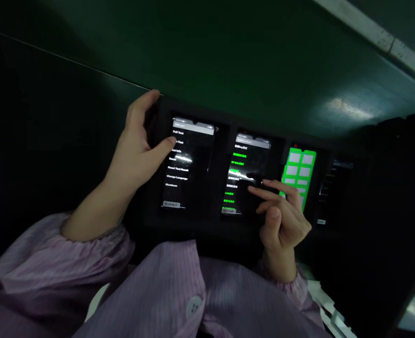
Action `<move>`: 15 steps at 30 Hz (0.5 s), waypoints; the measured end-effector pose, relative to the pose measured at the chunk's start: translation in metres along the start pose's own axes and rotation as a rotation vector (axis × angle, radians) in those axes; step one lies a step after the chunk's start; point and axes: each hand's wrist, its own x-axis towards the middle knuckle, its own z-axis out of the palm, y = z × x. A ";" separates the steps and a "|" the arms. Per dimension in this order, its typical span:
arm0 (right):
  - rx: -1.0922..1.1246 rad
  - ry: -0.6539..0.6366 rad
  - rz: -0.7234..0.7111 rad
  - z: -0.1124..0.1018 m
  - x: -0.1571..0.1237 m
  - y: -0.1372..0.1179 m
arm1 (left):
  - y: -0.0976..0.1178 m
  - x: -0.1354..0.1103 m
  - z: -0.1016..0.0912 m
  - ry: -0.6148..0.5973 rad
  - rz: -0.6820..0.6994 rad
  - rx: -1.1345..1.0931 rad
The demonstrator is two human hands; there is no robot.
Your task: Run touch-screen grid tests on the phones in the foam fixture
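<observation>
Head view: leftmost phone (195, 176), "Reset Test Result," "Change Language," "Shutdown" (one line part-covered); left hand (132, 145), grasp indeterminable; right hand (284, 216), loosely curled, empty, partly hiding green-screened phone (301, 164).

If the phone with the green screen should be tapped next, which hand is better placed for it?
Probably the right hand: it partly covers the green-screened phone in this view. The left hand is farther off, at the leftmost phone.
</observation>
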 end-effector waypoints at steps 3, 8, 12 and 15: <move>-0.014 -0.017 -0.016 -0.010 0.000 0.004 | -0.002 0.001 -0.005 -0.040 0.041 -0.098; -0.005 -0.087 -0.032 -0.026 -0.003 0.008 | 0.014 -0.009 -0.006 -0.106 -0.058 -0.194; 0.027 -0.202 -0.107 -0.023 -0.012 0.005 | 0.021 -0.012 -0.004 -0.116 -0.032 -0.199; 0.043 -0.234 -0.141 -0.018 -0.016 0.003 | 0.017 -0.008 -0.006 -0.112 0.014 -0.179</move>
